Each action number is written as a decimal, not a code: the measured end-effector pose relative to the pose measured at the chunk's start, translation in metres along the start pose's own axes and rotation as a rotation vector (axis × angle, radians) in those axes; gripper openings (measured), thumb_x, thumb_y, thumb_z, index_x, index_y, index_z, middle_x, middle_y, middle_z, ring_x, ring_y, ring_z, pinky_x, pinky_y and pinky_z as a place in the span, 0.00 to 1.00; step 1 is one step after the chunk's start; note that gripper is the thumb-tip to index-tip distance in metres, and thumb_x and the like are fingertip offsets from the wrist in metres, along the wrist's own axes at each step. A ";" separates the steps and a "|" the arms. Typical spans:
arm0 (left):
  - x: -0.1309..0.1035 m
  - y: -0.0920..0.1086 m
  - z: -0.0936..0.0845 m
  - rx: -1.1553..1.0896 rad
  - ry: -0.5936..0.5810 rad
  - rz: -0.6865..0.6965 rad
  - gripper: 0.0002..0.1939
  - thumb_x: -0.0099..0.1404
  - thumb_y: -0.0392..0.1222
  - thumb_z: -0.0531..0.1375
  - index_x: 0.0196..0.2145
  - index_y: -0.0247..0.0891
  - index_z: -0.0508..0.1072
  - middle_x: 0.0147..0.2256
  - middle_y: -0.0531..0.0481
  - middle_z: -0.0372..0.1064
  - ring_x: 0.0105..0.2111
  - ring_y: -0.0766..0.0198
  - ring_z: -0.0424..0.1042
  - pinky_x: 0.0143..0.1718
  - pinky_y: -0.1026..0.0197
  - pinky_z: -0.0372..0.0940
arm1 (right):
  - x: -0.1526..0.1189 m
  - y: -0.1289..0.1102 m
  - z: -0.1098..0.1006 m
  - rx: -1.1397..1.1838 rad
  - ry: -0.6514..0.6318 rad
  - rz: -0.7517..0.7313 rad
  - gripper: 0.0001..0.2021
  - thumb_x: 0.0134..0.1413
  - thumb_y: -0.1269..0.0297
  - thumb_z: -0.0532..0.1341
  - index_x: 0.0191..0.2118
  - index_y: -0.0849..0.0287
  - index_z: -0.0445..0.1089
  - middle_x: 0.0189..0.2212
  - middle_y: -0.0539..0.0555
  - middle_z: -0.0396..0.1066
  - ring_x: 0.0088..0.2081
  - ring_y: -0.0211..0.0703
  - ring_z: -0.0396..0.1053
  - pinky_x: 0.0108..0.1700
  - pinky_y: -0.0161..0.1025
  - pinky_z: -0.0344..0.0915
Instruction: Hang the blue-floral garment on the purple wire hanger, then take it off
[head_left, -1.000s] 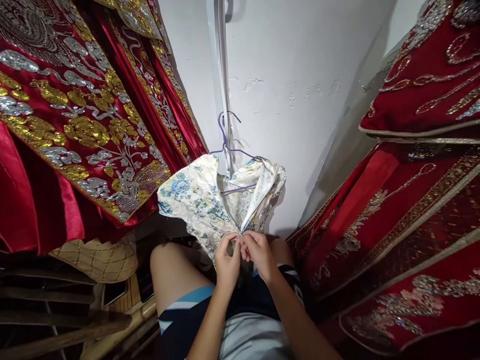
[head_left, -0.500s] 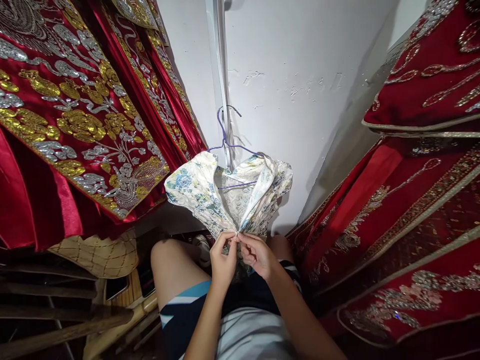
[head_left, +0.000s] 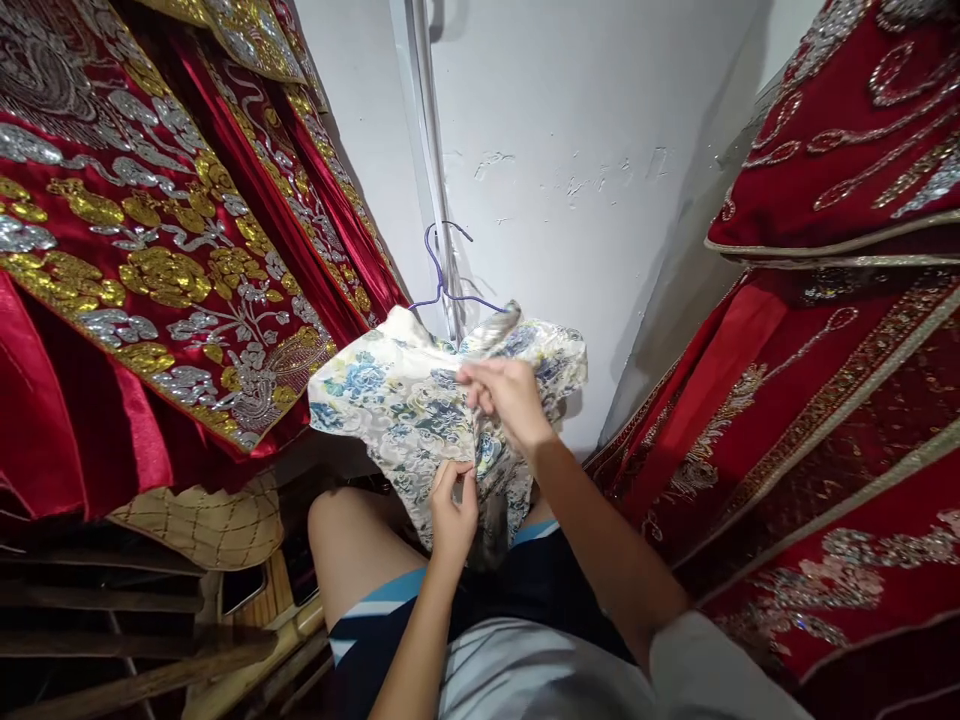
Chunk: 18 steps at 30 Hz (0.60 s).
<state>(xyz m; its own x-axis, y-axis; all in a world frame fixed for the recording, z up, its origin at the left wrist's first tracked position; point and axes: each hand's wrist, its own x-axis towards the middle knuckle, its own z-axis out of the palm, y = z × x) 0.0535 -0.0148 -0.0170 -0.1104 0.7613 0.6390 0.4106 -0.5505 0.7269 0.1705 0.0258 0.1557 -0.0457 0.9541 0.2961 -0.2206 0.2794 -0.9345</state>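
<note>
A white floral dress (head_left: 397, 400) with blue and yellow flowers hangs in front of me on a purple wire hanger (head_left: 439, 280). My left hand (head_left: 454, 500) pinches the fabric low on its closed middle seam. Higher up, near the neckline, my right hand (head_left: 504, 392) is closed, thumb and forefinger together at the top of that seam. The seam looks like a zipper, but its pull is hidden by my fingers. The lower end of the dress drops between my knees and is partly hidden.
Red embroidered garments (head_left: 165, 270) with gold and silver sequins hang on the left. More red beaded garments (head_left: 847, 330) hang on the right. A pale metal pole (head_left: 427, 130) stands against the white wall (head_left: 570, 100). A wooden chair (head_left: 112, 640) and a phone (head_left: 244, 588) are low left.
My right hand has moved up from beside my left hand to the neckline. The dress's open V front has come together along the seam. My left hand remains low on it.
</note>
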 end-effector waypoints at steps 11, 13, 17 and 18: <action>0.107 0.058 -0.051 -0.040 -0.042 0.224 0.16 0.69 0.42 0.60 0.54 0.42 0.73 0.42 0.46 0.73 0.42 0.59 0.72 0.46 0.57 0.66 | 0.029 -0.029 0.002 -0.028 -0.109 -0.112 0.11 0.59 0.62 0.62 0.28 0.62 0.75 0.14 0.48 0.67 0.15 0.30 0.54 0.18 0.31 0.50; 0.143 0.083 -0.058 0.035 -0.008 0.316 0.17 0.72 0.41 0.56 0.57 0.42 0.71 0.43 0.46 0.73 0.40 0.61 0.71 0.45 0.58 0.65 | 0.029 -0.027 0.002 -0.023 -0.121 -0.144 0.11 0.59 0.62 0.62 0.27 0.61 0.74 0.14 0.47 0.66 0.15 0.30 0.55 0.19 0.31 0.51; 0.184 0.112 -0.055 0.265 -0.090 0.471 0.06 0.70 0.38 0.58 0.38 0.36 0.76 0.35 0.48 0.72 0.33 0.63 0.68 0.37 0.61 0.62 | 0.032 -0.018 0.003 -0.053 -0.043 -0.230 0.11 0.57 0.62 0.62 0.26 0.60 0.72 0.16 0.46 0.64 0.18 0.32 0.56 0.22 0.32 0.52; 0.187 0.116 -0.055 0.284 -0.097 0.503 0.06 0.69 0.38 0.59 0.35 0.36 0.75 0.33 0.49 0.71 0.32 0.63 0.67 0.36 0.61 0.62 | 0.032 -0.012 0.002 -0.076 0.005 -0.258 0.11 0.56 0.62 0.62 0.25 0.60 0.72 0.17 0.46 0.64 0.19 0.32 0.57 0.23 0.33 0.53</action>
<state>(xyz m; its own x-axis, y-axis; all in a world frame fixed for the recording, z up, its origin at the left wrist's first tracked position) 0.0310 0.0453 0.2008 0.2392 0.4655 0.8521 0.6190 -0.7492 0.2355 0.1696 0.0531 0.1773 0.0075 0.8509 0.5253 -0.1508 0.5203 -0.8406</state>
